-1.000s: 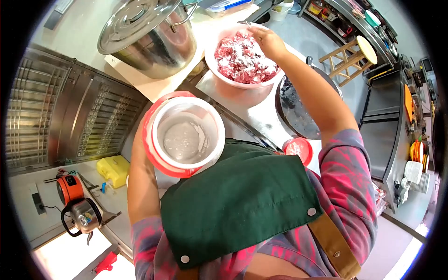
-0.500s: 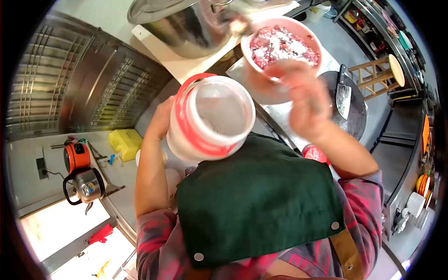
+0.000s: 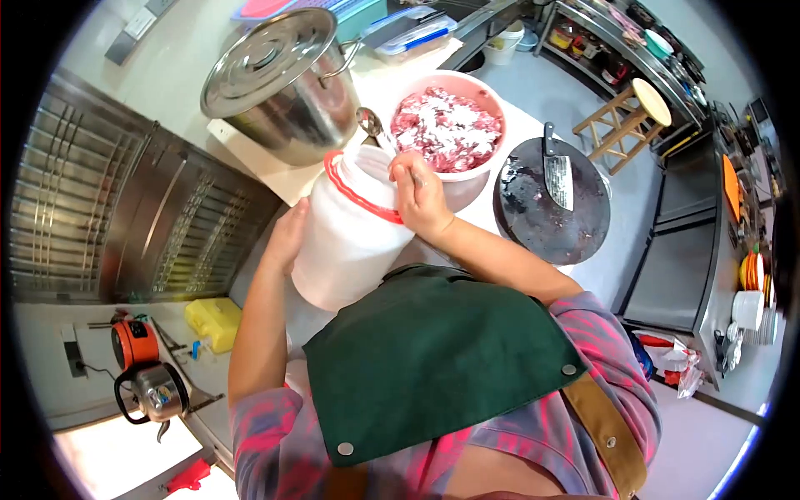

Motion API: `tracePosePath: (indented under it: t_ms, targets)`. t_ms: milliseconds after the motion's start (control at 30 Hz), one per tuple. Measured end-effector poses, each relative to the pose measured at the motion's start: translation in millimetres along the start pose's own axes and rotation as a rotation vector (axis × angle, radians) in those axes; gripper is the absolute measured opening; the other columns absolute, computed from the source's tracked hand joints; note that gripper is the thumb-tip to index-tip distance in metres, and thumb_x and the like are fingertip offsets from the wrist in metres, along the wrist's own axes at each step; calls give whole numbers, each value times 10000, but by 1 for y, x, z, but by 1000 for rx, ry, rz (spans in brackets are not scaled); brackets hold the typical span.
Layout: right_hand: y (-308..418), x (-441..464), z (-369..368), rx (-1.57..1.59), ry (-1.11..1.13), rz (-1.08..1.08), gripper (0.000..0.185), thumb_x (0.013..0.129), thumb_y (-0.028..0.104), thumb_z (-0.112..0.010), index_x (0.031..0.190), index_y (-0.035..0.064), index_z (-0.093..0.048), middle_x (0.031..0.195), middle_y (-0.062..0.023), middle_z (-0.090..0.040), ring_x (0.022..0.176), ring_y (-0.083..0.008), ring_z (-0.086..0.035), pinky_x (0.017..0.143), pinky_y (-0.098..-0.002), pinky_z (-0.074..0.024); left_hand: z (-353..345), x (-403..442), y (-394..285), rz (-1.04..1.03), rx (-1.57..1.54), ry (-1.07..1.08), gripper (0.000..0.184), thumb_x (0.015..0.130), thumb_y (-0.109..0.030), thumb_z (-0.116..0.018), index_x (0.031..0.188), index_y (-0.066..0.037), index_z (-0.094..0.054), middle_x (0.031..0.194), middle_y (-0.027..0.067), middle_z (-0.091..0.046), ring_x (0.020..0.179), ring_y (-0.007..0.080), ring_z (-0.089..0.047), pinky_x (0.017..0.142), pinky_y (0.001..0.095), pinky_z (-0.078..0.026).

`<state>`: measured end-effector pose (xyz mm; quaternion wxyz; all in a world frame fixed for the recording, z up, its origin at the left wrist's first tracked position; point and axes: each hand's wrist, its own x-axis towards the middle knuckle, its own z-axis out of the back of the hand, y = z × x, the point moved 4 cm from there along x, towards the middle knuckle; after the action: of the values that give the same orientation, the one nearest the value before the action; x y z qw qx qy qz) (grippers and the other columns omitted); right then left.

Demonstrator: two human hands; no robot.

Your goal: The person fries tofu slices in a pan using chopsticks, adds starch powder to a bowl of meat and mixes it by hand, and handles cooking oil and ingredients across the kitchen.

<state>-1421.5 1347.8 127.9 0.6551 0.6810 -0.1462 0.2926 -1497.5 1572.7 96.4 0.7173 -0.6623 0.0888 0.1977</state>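
My left hand (image 3: 287, 237) is pressed along the left side of a large white plastic jar (image 3: 346, 246) with a red ring round its neck, supporting it. The jar leans away from me, so its inside is hidden. My right hand (image 3: 421, 196) is closed beside the jar's mouth, around the handle of a metal spoon (image 3: 369, 122); the spoon's head points up and left, past the rim. Just beyond, a pink basin (image 3: 492, 104) holds chopped raw meat (image 3: 446, 129) with white powder scattered over it.
A lidded steel pot (image 3: 292, 108) stands left of the basin. On the right, a cleaver (image 3: 560, 179) lies on a round dark chopping board (image 3: 521, 217). Farther off are a wooden stool (image 3: 621, 125), a plastic storage box (image 3: 412, 37) and a yellow jug (image 3: 212, 323).
The jar's mouth has swung away from me toward the basin. My right hand has come down and left from beside the basin to the jar's rim. More white powder shows on the meat.
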Motion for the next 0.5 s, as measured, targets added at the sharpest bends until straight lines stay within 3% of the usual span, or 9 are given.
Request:
tracePosePath:
  t_ms: [67,133,167,267,300,367,433,467,500]
  targets:
    - [9,22,18,-58,-96,142,62,891,50,-459,858,23,-504,721,-118,-501,640,-245,-508,606,-298,-423,-11,-7,-29,-67,-27,34,558,915,-460,-391,1237,-10,-472,1213,91,-514,1090,193,-493,908,304,-391]
    - [21,44,39,-54,-170,91,54,883,39,-460,865,30,-511,717,-88,-499,653,-191,-507,621,-281,-427,-9,-2,-45,-119,8,26,517,927,-417,-395,1243,-13,-465,1223,77,-511,1084,190,-500,902,289,-398]
    - [13,56,52,-23,-209,107,66,900,57,-443,880,31,-500,723,-47,-500,653,-149,-483,606,-261,-416,4,19,-37,-201,-135,114,523,932,-423,-374,1254,-19,-449,1252,70,-492,1094,196,-494,911,304,-399]
    - [12,94,86,177,-392,-103,150,938,162,-429,881,37,-489,758,-8,-504,645,-71,-434,576,-209,-382,14,79,-4,-174,-427,-58,559,927,-459,-346,1256,-17,-441,1282,79,-465,1125,224,-466,943,370,-376]
    - [-5,104,96,228,-465,-88,165,939,180,-431,878,38,-489,747,-7,-501,640,-65,-436,574,-203,-384,-13,86,8,-327,-943,421,648,910,-535,-282,1275,-15,-409,1314,99,-429,1178,257,-417,986,414,-333]
    - [-41,114,121,142,-591,-122,193,942,208,-422,871,41,-488,719,-8,-500,622,-74,-459,572,-214,-400,-31,93,-11,-543,-875,433,715,887,-588,-244,1299,-18,-373,1329,105,-411,1204,280,-390,1005,422,-310]
    - [-77,122,146,155,-676,-223,204,940,211,-409,855,44,-487,704,-17,-509,621,-101,-496,580,-234,-414,-63,66,-50,-319,-979,163,833,840,-673,-182,1343,-17,-291,1352,117,-380,1238,311,-352,1028,430,-285]
    - [-97,122,155,172,-691,-299,203,939,206,-405,847,45,-485,705,-20,-514,625,-109,-508,586,-237,-418,-73,60,-65,-223,-1026,323,844,839,-675,-170,1351,-12,-267,1358,139,-365,1247,317,-341,1038,438,-272]
    - [-110,121,164,124,-662,-316,195,940,202,-393,856,48,-478,735,-47,-561,632,-121,-529,596,-243,-437,-72,63,-72,-191,-948,321,814,852,-651,-203,1349,-10,-267,1361,147,-357,1248,307,-345,1037,435,-279]
